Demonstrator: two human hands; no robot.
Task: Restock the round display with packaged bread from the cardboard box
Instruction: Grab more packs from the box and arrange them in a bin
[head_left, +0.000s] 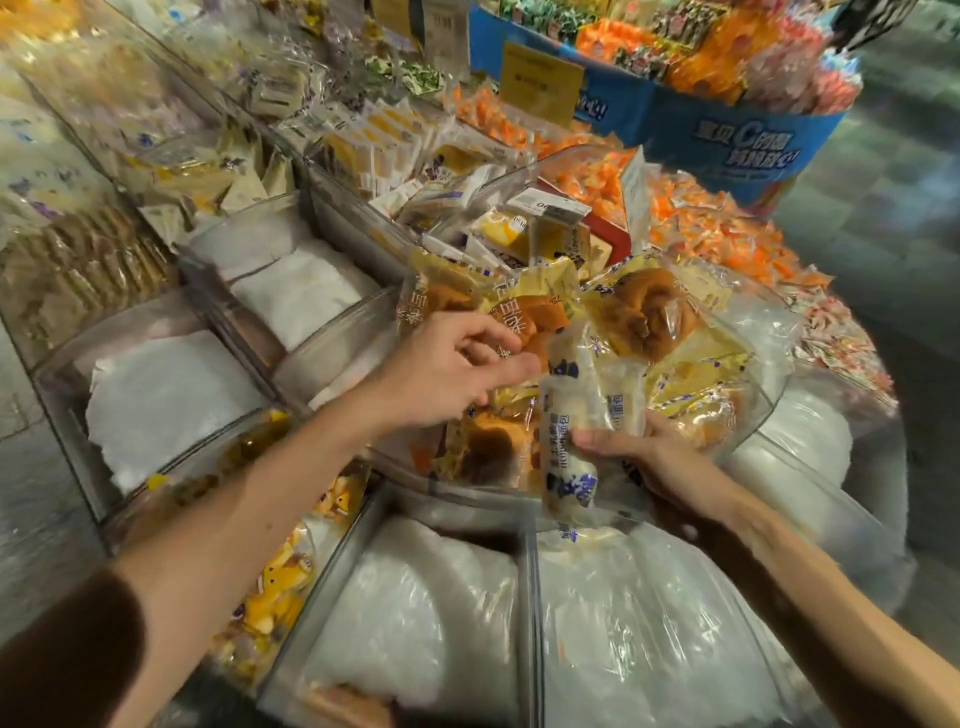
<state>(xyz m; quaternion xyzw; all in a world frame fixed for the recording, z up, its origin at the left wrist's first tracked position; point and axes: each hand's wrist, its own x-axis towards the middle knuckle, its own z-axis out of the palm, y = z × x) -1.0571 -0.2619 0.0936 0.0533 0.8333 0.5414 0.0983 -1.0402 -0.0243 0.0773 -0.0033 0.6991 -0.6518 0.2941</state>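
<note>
Nearest the camera, two clear-walled compartments of the round display hold only crumpled white plastic filler, with a few yellow-printed snack packs in the bin to the near left. Just beyond, the right hand comes in from the near right with its fingers clamped on a pale, white-wrapped bread pack; the pack's long axis runs near to far, its near end hanging over the divider and its far end pointing into the central bin. The left hand sits slightly farther and to the left, its fingers loosely curled and pinched on the edge of a yellow-wrapped brown bun lying in that bin. More wrapped brown buns pile immediately beyond both hands, so the open spot for the held pack appears to lie forward and slightly left of the right hand, which is the nearer one to place it. The cardboard box is not in view. Farther off stands a blue-sided candy stand.
</note>
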